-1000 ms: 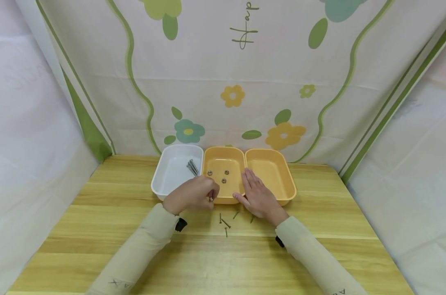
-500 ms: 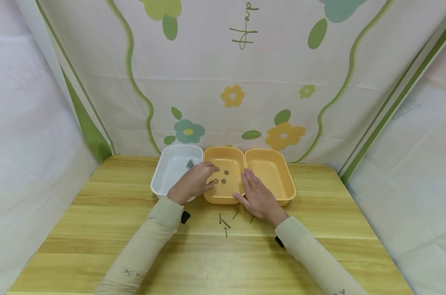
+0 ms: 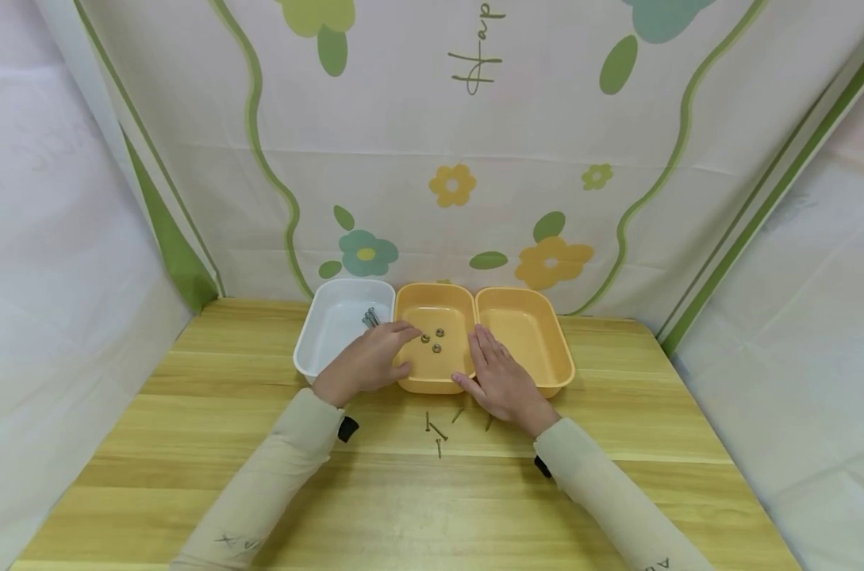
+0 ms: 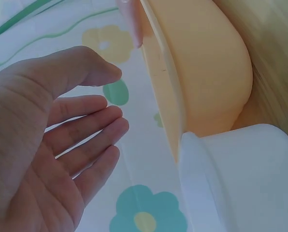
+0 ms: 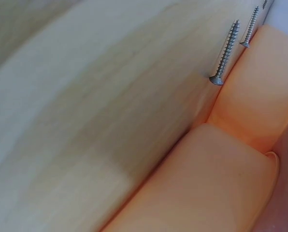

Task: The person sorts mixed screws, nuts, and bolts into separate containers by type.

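Observation:
My left hand hovers over the inner edges of the white tray and the middle orange tray. In the left wrist view, its fingers are spread apart from the thumb and hold nothing. Three hex nuts lie in the middle tray, just right of the left fingertips. Several silver bolts rest in the white tray, partly hidden behind that hand. My right hand rests, fingers straight, on the adjoining rims of the middle tray and the right orange tray.
Several screws lie on the wooden table in front of the middle tray; the right wrist view shows a screw close to the orange tray walls. Behind the trays hangs a flowered curtain, with white cloth at both sides.
My left hand let go of a nut in the middle tray, then drew back slightly left. The three nuts now sit closer together. My right hand has stayed put.

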Available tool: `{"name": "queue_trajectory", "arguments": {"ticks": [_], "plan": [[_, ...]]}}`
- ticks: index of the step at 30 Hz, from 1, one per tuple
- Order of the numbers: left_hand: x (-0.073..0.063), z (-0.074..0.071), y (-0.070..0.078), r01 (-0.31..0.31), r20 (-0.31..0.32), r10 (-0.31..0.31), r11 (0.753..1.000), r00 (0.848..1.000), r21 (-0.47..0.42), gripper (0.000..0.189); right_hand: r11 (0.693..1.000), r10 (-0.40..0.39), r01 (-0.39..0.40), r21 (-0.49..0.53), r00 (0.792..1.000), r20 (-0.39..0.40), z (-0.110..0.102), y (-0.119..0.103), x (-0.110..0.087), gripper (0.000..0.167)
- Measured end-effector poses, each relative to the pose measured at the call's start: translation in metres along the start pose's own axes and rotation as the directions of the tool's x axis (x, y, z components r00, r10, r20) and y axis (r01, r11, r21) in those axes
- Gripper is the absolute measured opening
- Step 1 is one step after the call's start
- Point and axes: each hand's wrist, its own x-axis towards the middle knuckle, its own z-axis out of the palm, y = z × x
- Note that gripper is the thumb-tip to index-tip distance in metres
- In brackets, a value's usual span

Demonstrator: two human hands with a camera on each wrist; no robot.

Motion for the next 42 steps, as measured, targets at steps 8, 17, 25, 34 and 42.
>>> {"name": "queue_trajectory", "arguments": {"ticks": [8, 17, 25, 34, 42], "plan": [[-0.014, -0.001, 0.004, -0.027, -0.003, 0.027, 0.999, 1.000, 0.017, 0.054, 1.000, -0.010, 0.010, 0.010, 1.000, -0.006, -0.001, -0.001, -0.001, 0.089], [-0.027, -0.003, 0.009, -0.030, -0.011, 0.029, 0.999, 1.000, -0.028, 0.051, 1.000, 0.004, -0.004, 0.019, 1.000, 0.010, -0.001, 0.000, 0.000, 0.089], [-0.035, 0.001, 0.014, -0.076, -0.004, 0.076, 0.997, 0.997, -0.011, 0.049, 0.999, -0.013, 0.013, 0.035, 1.000, 0.000, -0.004, -0.002, -0.001, 0.089], [-0.044, 0.018, 0.021, -0.103, 0.053, 0.104, 0.994, 0.993, -0.027, 0.049, 0.997, -0.034, 0.033, 0.071, 0.999, 0.022, -0.027, 0.004, -0.007, 0.092], [-0.048, 0.031, 0.024, -0.195, -0.049, 0.196, 0.980, 0.979, 0.037, 0.043, 0.999, 0.000, 0.000, 0.052, 1.000, 0.006, -0.054, 0.034, -0.031, 0.096]]}}
